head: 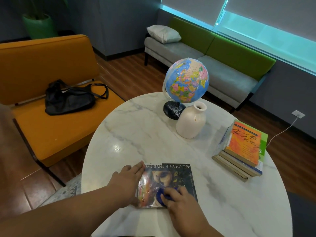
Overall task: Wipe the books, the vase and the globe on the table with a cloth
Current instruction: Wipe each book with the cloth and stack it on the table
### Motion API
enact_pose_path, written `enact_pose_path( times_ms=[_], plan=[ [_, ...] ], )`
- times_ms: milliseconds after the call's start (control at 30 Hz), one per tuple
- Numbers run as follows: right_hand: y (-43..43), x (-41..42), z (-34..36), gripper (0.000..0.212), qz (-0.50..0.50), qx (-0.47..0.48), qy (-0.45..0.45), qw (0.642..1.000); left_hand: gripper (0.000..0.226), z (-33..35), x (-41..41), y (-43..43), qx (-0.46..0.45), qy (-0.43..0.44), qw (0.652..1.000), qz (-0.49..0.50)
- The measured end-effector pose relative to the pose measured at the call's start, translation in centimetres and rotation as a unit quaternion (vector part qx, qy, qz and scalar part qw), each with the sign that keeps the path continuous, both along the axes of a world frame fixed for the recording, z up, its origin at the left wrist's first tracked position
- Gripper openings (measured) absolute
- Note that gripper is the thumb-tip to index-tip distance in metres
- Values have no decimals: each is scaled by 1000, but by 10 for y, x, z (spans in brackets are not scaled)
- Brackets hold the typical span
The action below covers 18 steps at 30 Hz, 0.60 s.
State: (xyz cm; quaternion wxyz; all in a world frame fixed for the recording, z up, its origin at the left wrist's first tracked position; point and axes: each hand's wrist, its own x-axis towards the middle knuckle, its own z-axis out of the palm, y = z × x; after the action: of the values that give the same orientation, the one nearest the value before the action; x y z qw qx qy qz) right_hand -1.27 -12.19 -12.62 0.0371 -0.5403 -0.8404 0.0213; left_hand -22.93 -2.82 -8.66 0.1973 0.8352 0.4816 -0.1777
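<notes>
A dark picture-cover book point(172, 177) lies flat near the front edge of the round white marble table point(136, 134). My left hand point(130, 178) rests flat against the book's left edge, fingers together. My right hand point(179, 199) presses a blue cloth point(161, 196) onto the lower part of the cover. A stack of several books point(242, 147), orange one on top, sits at the right. A white vase point(191, 122) stands upright near the middle back, touching nothing. The globe point(187, 81) on its dark base point(172, 110) stands just behind the vase.
An orange chair point(42, 69) with a black bag point(68, 98) stands left of the table. A grey and green bench point(213, 53) with a white pillow point(163, 34) runs along the back right wall. A white cable point(282, 132) crosses the floor right of the table.
</notes>
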Motion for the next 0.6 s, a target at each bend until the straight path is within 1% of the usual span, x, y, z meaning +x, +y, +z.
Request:
enact_pose_path(
  times_ms=[67, 100, 167, 233, 333, 400, 467, 500, 600],
  plan=[
    [-3, -7, 3, 42, 56, -8, -19, 998, 118, 0, 0, 0, 1, -1, 1000, 2],
    [-3, -10, 4, 41, 68, -14, -23, 997, 118, 0, 0, 0, 2, -2, 1000, 2],
    [2, -10, 5, 40, 56, -9, -22, 998, 118, -1, 1, 0, 8, -4, 1000, 0],
    [9, -4, 2, 45, 19, -1, -15, 1000, 118, -2, 0, 0, 12, -5, 1000, -2],
    [11, -1, 2, 65, -35, -32, -6, 999, 119, -2, 0, 0, 10, -6, 1000, -1],
    [5, -6, 6, 65, -4, -46, -17, 999, 118, -1, 0, 0, 11, -8, 1000, -1],
    [-1, -11, 8, 59, 47, -62, -18, 997, 118, 0, 0, -1, 12, -10, 1000, 0],
    [0, -10, 7, 55, 53, -66, -19, 996, 118, 1, 0, 0, 11, -11, 1000, 1],
    [17, -1, 9, 60, -3, -69, -9, 998, 118, 2, 1, 0, 5, -11, 1000, 1]
  ],
)
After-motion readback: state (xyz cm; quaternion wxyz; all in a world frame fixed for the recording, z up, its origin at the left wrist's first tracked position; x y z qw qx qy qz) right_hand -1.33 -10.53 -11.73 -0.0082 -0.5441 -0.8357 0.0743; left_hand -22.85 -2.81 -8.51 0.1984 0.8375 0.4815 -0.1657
